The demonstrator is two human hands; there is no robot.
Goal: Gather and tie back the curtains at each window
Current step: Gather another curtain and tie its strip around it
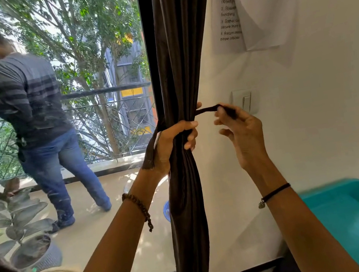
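The left hand [170,144] wraps its fingers tight round the bunched curtain [173,65], so I'd say gathering is done and tying is under way. Just right of that fist the right hand [245,133] pinches the end of the dark tie [207,109] at its fingertips, other fingers loosely spread, the strap stretched level back to the bunch. Next, I reckon, the tie must go round the bunch and fasten, with the left grip holding the folds together.
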